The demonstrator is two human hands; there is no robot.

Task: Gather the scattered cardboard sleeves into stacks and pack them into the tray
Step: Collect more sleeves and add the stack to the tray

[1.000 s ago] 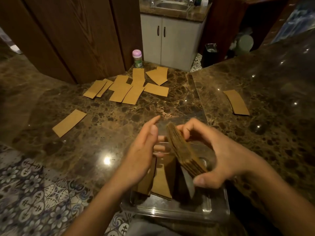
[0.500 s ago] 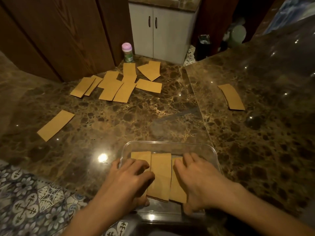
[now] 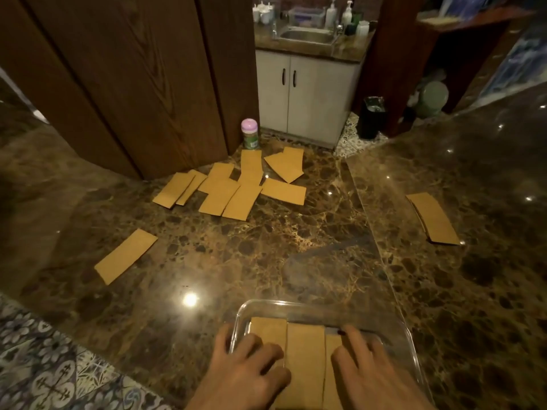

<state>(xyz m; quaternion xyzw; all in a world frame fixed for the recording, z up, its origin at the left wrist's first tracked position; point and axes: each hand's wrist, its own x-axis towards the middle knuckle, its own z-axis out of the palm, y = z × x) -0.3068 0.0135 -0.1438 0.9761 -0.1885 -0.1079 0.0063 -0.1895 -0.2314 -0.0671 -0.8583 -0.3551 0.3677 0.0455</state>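
A clear plastic tray (image 3: 410, 335) sits at the near edge of the marble counter. Inside it lie three flat stacks of brown cardboard sleeves (image 3: 305, 359) side by side. My left hand (image 3: 248, 371) rests on the left stack with fingers spread, its outer finger over the tray's left rim. My right hand (image 3: 367, 371) lies flat on the right stack. Several loose sleeves (image 3: 233, 187) are scattered in a pile at the back of the counter. A single sleeve (image 3: 125, 255) lies alone at the left, and a small stack of sleeves (image 3: 433, 217) sits on the right.
A small jar with a pink lid (image 3: 249, 133) stands behind the scattered pile, against the wooden panel (image 3: 124, 84). The counter's left edge drops to a patterned tile floor (image 3: 44, 371). A white cabinet with a sink (image 3: 307, 93) is beyond the counter.
A second ago my right hand held a stack upright over the tray; it was then laid flat. Both hands now rest on the stacks, and my view has tilted up.
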